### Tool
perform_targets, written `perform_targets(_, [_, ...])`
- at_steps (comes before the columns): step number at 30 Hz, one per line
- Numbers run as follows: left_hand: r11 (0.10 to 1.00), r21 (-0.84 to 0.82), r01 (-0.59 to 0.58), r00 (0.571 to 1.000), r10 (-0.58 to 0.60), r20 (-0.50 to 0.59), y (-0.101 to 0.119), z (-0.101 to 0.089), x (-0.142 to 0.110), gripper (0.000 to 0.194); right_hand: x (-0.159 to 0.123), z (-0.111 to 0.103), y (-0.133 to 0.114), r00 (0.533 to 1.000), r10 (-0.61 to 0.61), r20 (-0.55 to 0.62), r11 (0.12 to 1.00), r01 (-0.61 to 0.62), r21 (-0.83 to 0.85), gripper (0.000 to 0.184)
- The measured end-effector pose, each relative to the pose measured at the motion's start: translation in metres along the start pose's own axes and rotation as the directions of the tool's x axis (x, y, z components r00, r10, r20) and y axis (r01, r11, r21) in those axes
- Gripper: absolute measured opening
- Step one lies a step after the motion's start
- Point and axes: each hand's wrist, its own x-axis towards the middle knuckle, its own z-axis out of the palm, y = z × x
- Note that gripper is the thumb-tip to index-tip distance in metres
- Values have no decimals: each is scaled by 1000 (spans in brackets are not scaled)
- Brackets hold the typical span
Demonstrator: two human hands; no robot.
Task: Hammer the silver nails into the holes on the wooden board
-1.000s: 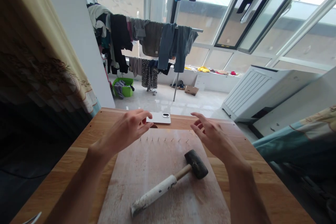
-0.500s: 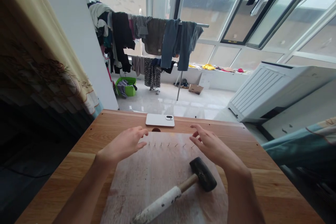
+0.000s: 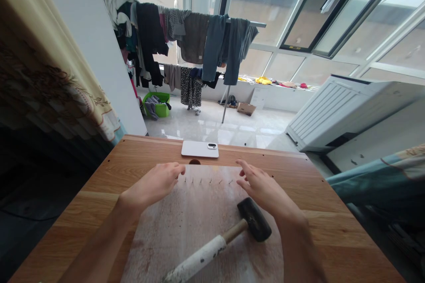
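A worn, pale wooden board (image 3: 159,234) lies on the table in front of me. Along its far part stands a row of several small nails (image 3: 201,181), some of them leaning. Across the board rests a rubber mallet (image 3: 255,220) with a black head and a white-wrapped handle pointing to the lower left. My left hand (image 3: 157,185) is at the left end of the nail row, holding nothing, with its fingers loosely bent. At the right end is my right hand (image 3: 259,185), empty, fingers apart, just beyond the mallet head. Whether either hand touches the board I cannot tell.
A white phone (image 3: 199,149) lies near the far edge of the wooden table (image 3: 332,230), beside a dark round hole (image 3: 194,162). Past the table are a clothes rack with laundry (image 3: 192,35), a green basket (image 3: 162,108) and a white slatted appliance or cabinet (image 3: 315,110).
Both hands have drawn back from the phone side to the ends of the nail row. The view has shifted slightly; the mallet stays lying on the board.
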Motion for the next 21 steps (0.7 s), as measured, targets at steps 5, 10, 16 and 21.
perform_targets(5, [999, 0, -34, 999, 34, -20, 1, -2, -1, 31, 2, 4, 4, 1000, 1, 6, 1000, -1, -11, 52])
perform_targets(10, [999, -3, -41, 998, 41, -43, -1, -1, 0, 31, 4, 5, 4, 1000, 3, 10, 1000, -3, -10, 48])
perform_targets(16, [999, -6, -54, 997, 54, -55, -3, 1, 0, 30, 6, 3, -4, 999, 5, 33, 1000, -4, -14, 48])
perform_targets(21, [997, -41, -66, 993, 62, -97, -4, -2, -1, 28, 7, 2, -8, 999, 5, 42, 1000, -4, -16, 48])
